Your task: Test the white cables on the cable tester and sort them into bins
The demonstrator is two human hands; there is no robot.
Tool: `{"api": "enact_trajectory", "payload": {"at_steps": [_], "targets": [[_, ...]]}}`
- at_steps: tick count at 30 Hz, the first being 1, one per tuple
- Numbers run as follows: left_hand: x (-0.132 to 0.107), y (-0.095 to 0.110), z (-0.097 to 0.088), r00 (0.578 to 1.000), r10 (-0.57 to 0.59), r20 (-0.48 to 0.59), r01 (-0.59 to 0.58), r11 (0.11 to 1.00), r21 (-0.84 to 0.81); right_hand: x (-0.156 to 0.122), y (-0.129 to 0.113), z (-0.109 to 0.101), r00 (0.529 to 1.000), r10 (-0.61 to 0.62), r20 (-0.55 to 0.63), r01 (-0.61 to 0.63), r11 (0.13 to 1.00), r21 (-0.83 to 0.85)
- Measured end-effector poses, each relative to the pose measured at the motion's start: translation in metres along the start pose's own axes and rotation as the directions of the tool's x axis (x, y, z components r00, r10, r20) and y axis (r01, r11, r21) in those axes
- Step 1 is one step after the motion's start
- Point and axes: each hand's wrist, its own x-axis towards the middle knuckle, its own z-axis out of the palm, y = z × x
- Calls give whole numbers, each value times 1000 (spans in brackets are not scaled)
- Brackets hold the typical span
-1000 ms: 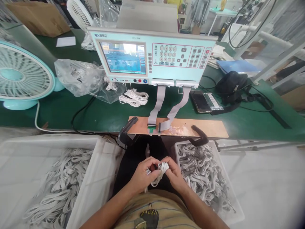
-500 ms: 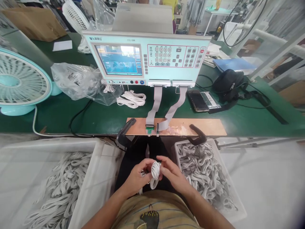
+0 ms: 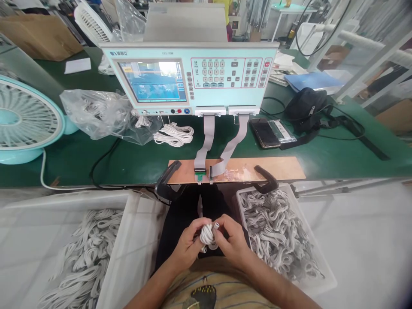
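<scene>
A coiled white cable is held over my lap, its strands bunched into a small bundle. My left hand is closed around the bundle's left side. On the other side, my right hand pinches a white connector end of the cable between thumb and fingers. A second white plug end pokes out below the left fingers. Ahead, at the bench edge, a small green circuit board and a second connector sit on a copper-coloured board, joined by grey ribbon cables to a tester.
Bins of coiled cables stand low on either side, a left bin and a right bin. Black clamps grip the board's edge. On the green bench lie a bagged cable bundle, a loose white cable, a phone and a fan.
My right hand's outstretched fingers have closed in a pinch on a connector end, which now shows. The coil has turned and shifted slightly left. The camera view has moved a little.
</scene>
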Motion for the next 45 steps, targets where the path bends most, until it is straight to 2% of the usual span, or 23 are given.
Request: {"api": "enact_trajectory", "payload": {"at_steps": [5, 8, 13, 15, 18, 21, 22, 24, 27, 29, 32, 35, 40, 45], "targets": [[0, 3, 1, 1000, -7, 8, 7, 1000, -3, 3, 1, 0, 995, 77, 62, -84, 989, 121], [2, 3, 1, 1000, -4, 12, 4, 1000, 12, 5, 3, -3, 991, 78, 108, -93, 985, 148], [2, -3, 7, 1000, -6, -16, 7, 999, 33, 2, 7, 0, 999, 51, -11, -48, 978, 205], [1, -3, 8, 999, -22, -26, 23, 999, 38, 0, 11, 2, 998, 67, -12, -63, 973, 220], [2, 4, 7, 1000, -5, -31, 7, 998, 58, 1, 18, 2, 992, 119, -39, -107, 966, 234], [8, 13, 4, 999, 23, 25, -24, 999, 41, 12, 23, -3, 989, 116, -96, -97, 978, 186], [12, 16, 4, 1000, -3, 28, 2, 1000, 24, 17, 23, -6, 992, 91, -90, -76, 985, 154], [25, 20, 3, 989, -148, -13, 148, 988, -42, 29, 22, -10, 998, 29, -56, -24, 996, 89], [52, 25, 2, 923, -383, -29, 369, 906, -208, 48, 17, -13, 998, -36, -47, 38, 999, 31], [69, 28, 0, 908, -419, 20, 406, 865, -295, 59, 16, -13, 996, -44, -74, 46, 999, 21], [82, 28, -4, 919, -394, 14, 376, 867, -325, 72, 19, -10, 995, 20, -100, -13, 998, 68], [84, 21, -4, 941, -326, -89, 289, 912, -290, 79, 23, -5, 991, 109, -72, -98, 985, 145], [81, 9, -2, 910, -364, -201, 268, 883, -385, 86, 22, 3, 979, 185, -86, -157, 951, 266], [82, 11, -5, 912, -363, -189, 255, 866, -431, 90, 14, 6, 957, 261, -125, -200, 909, 366]]}}
